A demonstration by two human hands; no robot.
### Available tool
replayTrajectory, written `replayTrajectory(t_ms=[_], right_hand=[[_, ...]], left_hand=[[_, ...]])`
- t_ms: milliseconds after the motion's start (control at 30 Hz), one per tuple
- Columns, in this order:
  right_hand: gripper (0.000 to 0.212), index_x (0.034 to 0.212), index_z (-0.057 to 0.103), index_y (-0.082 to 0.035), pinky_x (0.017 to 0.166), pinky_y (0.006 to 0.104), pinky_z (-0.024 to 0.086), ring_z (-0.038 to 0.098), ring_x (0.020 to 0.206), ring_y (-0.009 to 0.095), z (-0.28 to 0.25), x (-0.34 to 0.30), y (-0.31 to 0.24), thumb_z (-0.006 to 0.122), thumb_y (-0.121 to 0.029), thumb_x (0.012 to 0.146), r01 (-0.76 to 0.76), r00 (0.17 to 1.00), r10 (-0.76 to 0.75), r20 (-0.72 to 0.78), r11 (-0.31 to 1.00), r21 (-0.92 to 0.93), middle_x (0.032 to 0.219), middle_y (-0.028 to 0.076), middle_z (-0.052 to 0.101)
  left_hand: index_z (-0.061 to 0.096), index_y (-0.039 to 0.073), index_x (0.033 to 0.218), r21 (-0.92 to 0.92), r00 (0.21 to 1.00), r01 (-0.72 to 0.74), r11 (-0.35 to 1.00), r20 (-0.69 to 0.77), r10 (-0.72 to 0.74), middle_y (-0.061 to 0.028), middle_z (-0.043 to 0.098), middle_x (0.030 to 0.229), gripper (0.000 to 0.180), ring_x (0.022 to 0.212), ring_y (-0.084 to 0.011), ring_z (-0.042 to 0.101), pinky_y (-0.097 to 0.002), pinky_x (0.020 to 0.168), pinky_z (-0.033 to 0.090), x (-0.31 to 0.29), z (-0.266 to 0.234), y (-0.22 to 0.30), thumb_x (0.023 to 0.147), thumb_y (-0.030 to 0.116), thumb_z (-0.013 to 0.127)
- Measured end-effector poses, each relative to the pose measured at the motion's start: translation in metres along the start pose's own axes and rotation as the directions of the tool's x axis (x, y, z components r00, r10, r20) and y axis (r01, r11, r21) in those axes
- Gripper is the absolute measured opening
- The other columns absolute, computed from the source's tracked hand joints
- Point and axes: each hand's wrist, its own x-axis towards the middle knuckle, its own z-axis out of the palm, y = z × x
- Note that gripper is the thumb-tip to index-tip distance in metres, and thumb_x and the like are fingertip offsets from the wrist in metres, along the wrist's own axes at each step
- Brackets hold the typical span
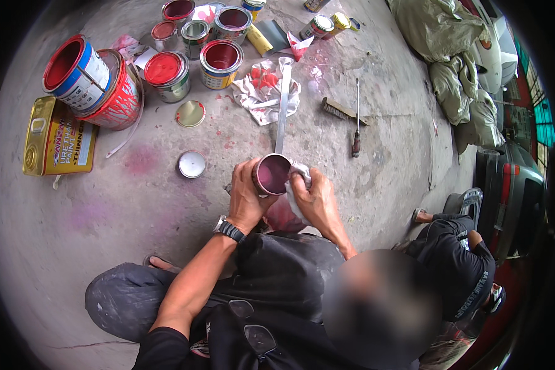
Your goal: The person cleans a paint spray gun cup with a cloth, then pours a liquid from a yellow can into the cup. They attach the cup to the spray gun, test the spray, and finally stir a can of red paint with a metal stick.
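Note:
My left hand (245, 192) is wrapped round a small metal can (272, 174), its open mouth turned up and its inside stained dark pinkish red. In my right hand (316, 198) a crumpled white rag (300, 169) is pressed against the can's right rim. Just beyond the can, a long flat metal strip (283, 102) reaches away over a red-stained white cloth (262, 98) on the floor. To the left of my left hand lies a round lid or shallow tin with a whitish top (192, 164). Below the can, a reddish shape (283, 216) is partly hidden by my hands.
Several paint cans (219, 61) stand at the far left, one blue-banded can (74, 74) resting on a red-smeared bucket (123, 102). A yellow rectangular tin (61, 139) is beside them. A brush (344, 112) and screwdriver (356, 135) lie right. Another person (456, 259) crouches near a car (518, 197).

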Motion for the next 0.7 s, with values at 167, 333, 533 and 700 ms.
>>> replayTrajectory(t_ms=[167,333,533,700], right_hand=[[0.031,0.096,0.070,0.004,0.062,0.0375,0.048,0.061,0.066,0.018,-0.003,-0.015,0.009,0.066,-0.026,0.093,0.000,0.989,-0.014,0.150,0.995,0.095,0.070,0.016,0.064],[0.027,0.091,0.066,0.002,0.059,0.0385,0.047,0.061,0.062,0.023,-0.026,0.024,0.011,0.066,-0.025,0.095,0.230,0.973,-0.230,0.008,0.973,0.027,0.070,0.018,0.064],[0.028,0.093,0.063,0.003,0.060,0.0462,0.049,0.067,0.063,0.034,-0.008,0.044,-0.010,0.066,-0.025,0.094,0.258,0.960,-0.248,0.130,0.964,-0.065,0.067,0.025,0.062],[0.025,0.087,0.060,0.003,0.061,0.0522,0.049,0.063,0.065,0.047,0.007,0.013,0.001,0.066,-0.021,0.090,0.359,0.933,-0.355,0.052,0.930,-0.079,0.066,0.028,0.061]], left_hand=[[0.045,0.007,0.136,0.033,0.998,0.054,0.998,0.012,-0.054,-0.0167,0.056,0.125,0.088,0.121,-0.0391,0.051,-0.0504,0.102,0.046,0.006,-0.010,-0.010,0.062,0.013,0.092],[0.048,0.005,0.132,-0.082,0.998,-0.062,0.995,0.006,0.063,-0.0171,0.058,0.123,0.081,0.113,-0.0387,0.056,-0.0495,0.095,0.048,0.010,-0.012,-0.006,0.066,0.020,0.092],[0.046,0.006,0.135,-0.012,0.999,0.001,1.000,0.051,0.000,-0.0165,0.057,0.123,0.083,0.118,-0.0388,0.052,-0.0491,0.100,0.047,0.010,-0.008,0.000,0.065,0.016,0.091],[0.046,0.005,0.135,0.037,1.000,0.020,0.999,-0.022,-0.019,-0.0169,0.057,0.122,0.083,0.116,-0.0394,0.053,-0.0491,0.099,0.046,0.009,-0.007,-0.004,0.064,0.010,0.088]])
